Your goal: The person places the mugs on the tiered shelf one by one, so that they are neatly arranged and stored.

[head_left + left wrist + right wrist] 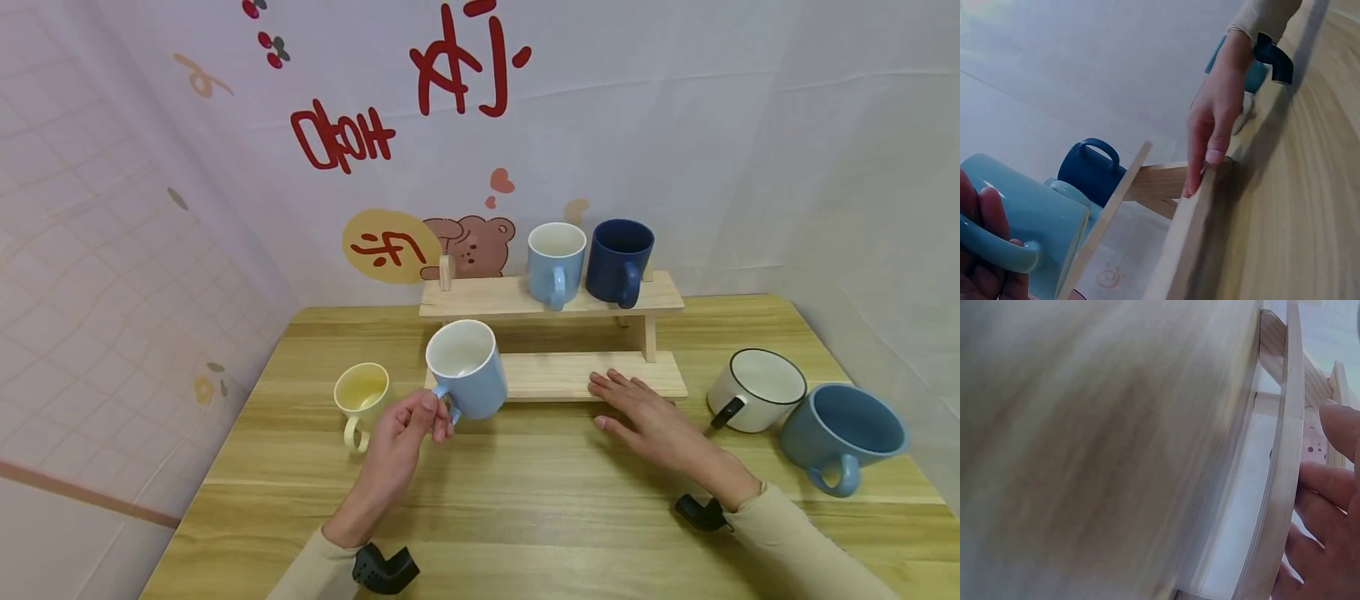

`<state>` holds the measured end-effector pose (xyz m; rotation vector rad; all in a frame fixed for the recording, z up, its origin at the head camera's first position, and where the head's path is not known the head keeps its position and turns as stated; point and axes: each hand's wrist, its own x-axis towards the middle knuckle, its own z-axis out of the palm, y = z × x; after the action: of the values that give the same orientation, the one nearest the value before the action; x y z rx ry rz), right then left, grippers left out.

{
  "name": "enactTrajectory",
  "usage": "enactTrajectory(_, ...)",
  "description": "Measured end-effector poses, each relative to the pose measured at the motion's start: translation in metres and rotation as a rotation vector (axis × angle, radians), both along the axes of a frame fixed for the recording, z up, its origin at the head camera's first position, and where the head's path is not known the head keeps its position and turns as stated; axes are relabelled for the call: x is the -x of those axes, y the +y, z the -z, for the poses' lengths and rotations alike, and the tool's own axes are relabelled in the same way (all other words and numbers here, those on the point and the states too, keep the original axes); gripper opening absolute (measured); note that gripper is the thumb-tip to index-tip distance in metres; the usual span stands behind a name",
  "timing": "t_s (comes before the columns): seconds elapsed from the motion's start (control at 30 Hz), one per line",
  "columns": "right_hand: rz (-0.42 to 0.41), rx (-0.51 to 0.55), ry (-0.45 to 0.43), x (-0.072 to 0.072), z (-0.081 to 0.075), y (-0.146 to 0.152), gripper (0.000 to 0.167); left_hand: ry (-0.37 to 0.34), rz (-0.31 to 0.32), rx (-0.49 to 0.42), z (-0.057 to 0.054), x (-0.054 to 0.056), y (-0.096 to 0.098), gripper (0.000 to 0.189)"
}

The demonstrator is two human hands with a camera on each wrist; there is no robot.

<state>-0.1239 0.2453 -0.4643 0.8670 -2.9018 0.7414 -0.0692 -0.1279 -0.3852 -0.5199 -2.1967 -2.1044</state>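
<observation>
My left hand (405, 429) grips the handle of a light blue mug (480, 379) with a white inside. The mug is held upright in front of the left part of a two-tier wooden rack (555, 377), overlapping its lower shelf in the head view. In the left wrist view the mug (1054, 219) fills the lower left, fingers wrapped round its handle. My right hand (652, 421) rests with fingers extended on the right end of the lower shelf. The right wrist view shows its fingers (1322, 515) touching the edge of the shelf board (1282, 487).
On the upper shelf stand another light blue mug (555, 258) and a navy mug (618, 262). A small yellow cup (362, 392) stands left of my left hand. At the right are a white mug with a black rim (757, 392) and a wide grey-blue mug (840, 433).
</observation>
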Motion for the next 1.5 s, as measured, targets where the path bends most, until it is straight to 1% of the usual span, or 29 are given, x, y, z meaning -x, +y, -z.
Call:
enactTrajectory(0.13, -0.001, 0.001, 0.002, 0.0, 0.0, 0.0, 0.058, -0.02, -0.041, -0.007, -0.007, 0.004, 0.004, 0.039)
enactTrajectory(0.3, -0.001, 0.005, 0.0, -0.001, 0.0, 0.001, 0.058, -0.044, -0.068, -0.027, -0.017, 0.009, 0.01, 0.037)
enactTrajectory(0.53, 0.006, 0.0, -0.002, -0.001, 0.0, 0.001, 0.058, -0.03, -0.077, -0.049, -0.028, 0.017, 0.019, 0.035)
enactTrajectory(0.73, 0.009, 0.003, -0.009, -0.001, 0.0, 0.0, 0.057, -0.028, -0.084, -0.059, -0.033, 0.026, 0.027, 0.035)
enactTrajectory(0.97, 0.012, 0.005, -0.015, -0.001, -0.001, 0.001, 0.058, 0.032, -0.139, -0.057, -0.037, 0.043, 0.038, 0.034)
enactTrajectory(1.2, 0.011, 0.006, -0.008, -0.001, 0.0, 0.001, 0.058, 0.056, -0.168, -0.139, -0.04, 0.062, 0.048, 0.035)
enactTrajectory(1.33, 0.011, 0.005, -0.014, -0.001, 0.0, 0.001, 0.058, 0.046, -0.193, -0.156, -0.039, 0.074, 0.05, 0.037)
enactTrajectory(1.5, 0.009, 0.007, -0.017, -0.001, 0.001, 0.0, 0.057, 0.064, -0.221, -0.129, -0.035, 0.09, 0.053, 0.036)
